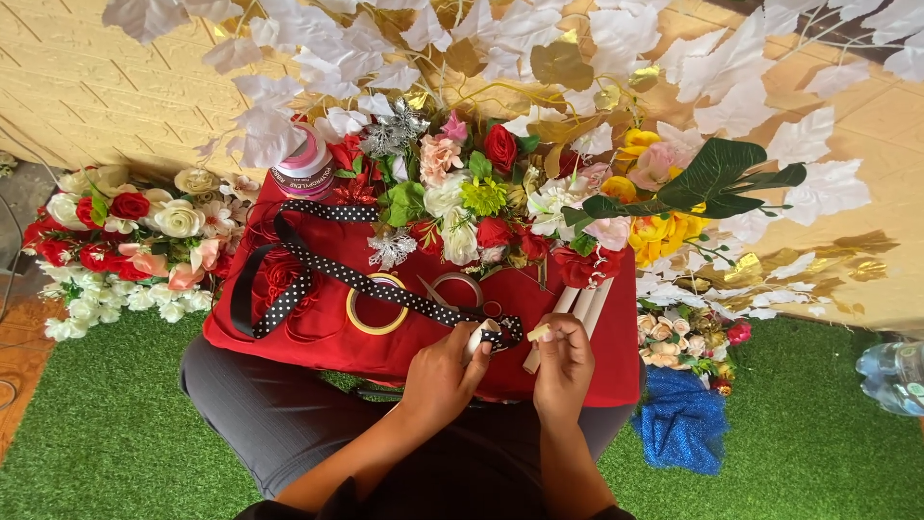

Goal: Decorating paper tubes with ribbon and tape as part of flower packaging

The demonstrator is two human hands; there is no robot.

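Hands are working at the near edge of a red board [318, 332] lying across the lap, keeping everything within reach. Left hand [438, 371] is closing around a small white piece [478, 337], thumb and fingers pinching it beside the end of a black polka-dot ribbon [356, 281]. Right hand [563, 361] is curling shut on a pale glue stick [534, 349], tip angled toward the left. More glue sticks [582, 306], scissors [452, 289] and a tape ring [375, 306] are lying just beyond; the flower arrangement [491, 197] is sitting at the board's far side.

Hands [500, 361] over red tray [318, 337]
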